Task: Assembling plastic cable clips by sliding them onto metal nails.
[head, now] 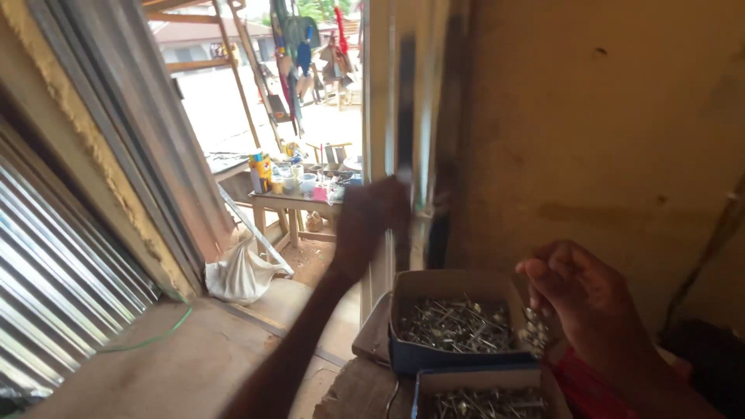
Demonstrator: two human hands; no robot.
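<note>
A bare tan wall (605, 116) fills the right side, with corrugated sheets (54, 264) leaning at the left and an open doorway between them. Outside stands a small bench (299, 203) crowded with cups and bottles; a white sack (240, 275) lies by the threshold. Low in front sit two open boxes of nails (454, 322), one just behind the other. The left hand (369, 221) is raised and closed around a dark upright bar (405, 147), blurred. The right hand (578, 291) hovers beside the upper box, fingers pinched on a small cluster of nails (534, 330).
</note>
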